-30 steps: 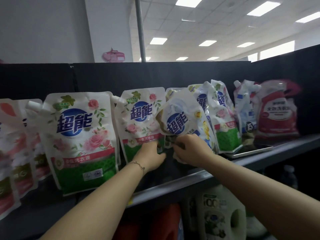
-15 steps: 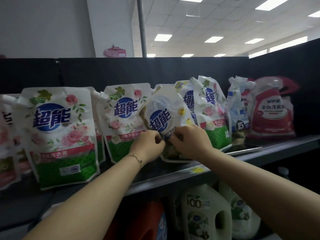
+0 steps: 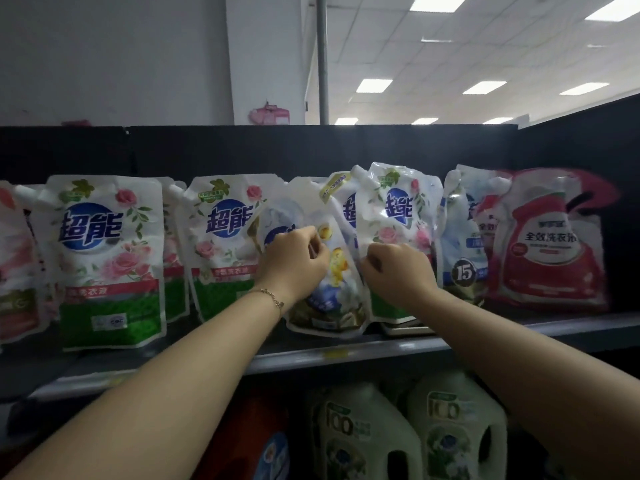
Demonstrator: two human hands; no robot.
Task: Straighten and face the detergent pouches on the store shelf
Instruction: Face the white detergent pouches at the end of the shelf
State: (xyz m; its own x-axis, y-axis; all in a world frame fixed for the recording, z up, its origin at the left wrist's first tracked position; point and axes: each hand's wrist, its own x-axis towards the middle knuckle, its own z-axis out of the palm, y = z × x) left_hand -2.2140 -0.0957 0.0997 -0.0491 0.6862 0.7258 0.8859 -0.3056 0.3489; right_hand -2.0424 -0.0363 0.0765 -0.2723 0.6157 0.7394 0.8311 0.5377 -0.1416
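A row of detergent pouches stands on the dark store shelf (image 3: 346, 353). In the middle, a white pouch with yellow flowers (image 3: 337, 271) stands almost upright, leaning slightly left. My left hand (image 3: 294, 258) grips its left side over the blue logo. My right hand (image 3: 398, 268) is curled at its right edge, in front of a rose-print pouch (image 3: 398, 216); what those fingers pinch is hidden. Two rose-and-green pouches (image 3: 110, 261) (image 3: 221, 244) stand to the left, facing forward.
A blue-white pouch marked 15 (image 3: 462, 244) and a red pouch (image 3: 550, 244) stand at the right. A metal tray (image 3: 405, 329) lies under the pouches near my right hand. White jugs (image 3: 360, 434) and a red container (image 3: 242, 441) sit on the lower shelf.
Both hands moved up the yellow-flower pouch and apart to its sides. The pouch rose from a crumpled, folded lean to nearly upright.
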